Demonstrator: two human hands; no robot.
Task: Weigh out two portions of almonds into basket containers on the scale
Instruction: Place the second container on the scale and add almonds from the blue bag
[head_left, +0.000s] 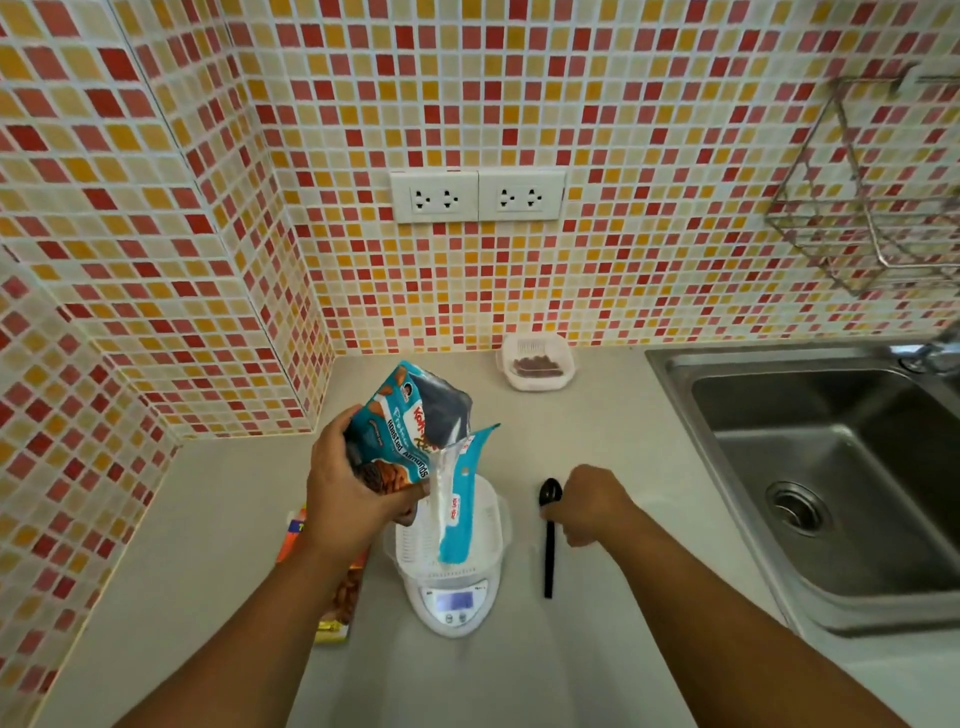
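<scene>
Worktop (208, 519): pale, set into a tiled corner, bounded on the right by a steel sink (831, 467). All task items are carried on it.

Almond bag (410, 441): teal, printed "Roasted Almonds", held tilted with its torn mouth hanging down inside the basket below. It is gripped around the lower body by the left hand (348, 488), closed on it. Pouring is best done by slow tilting, with the mouth kept inside the basket rim so that nothing is spilled on the platform.

Scale (454, 605): white, digital, lit display facing the person; digits too small to be read. The reading should be watched while the pour is made, and the bag must not be rested on the basket, or the weight would be falsified.

Basket container (488, 540): white, slotted, seated on the scale; contents hidden by the bag.

Second basket container (537, 361): at the back wall, well apart, a dark portion of almonds already in it. One portion is therefore judged done.

Second packet (337, 597): orange, flat beside the scale, partly under the left arm.

Spoon (549, 540): black, lying just right of the scale. The right hand (589, 504) is curled loosely over its handle; whether it is gripped cannot be told. Final adjustment is best made with it, by single almonds.
</scene>
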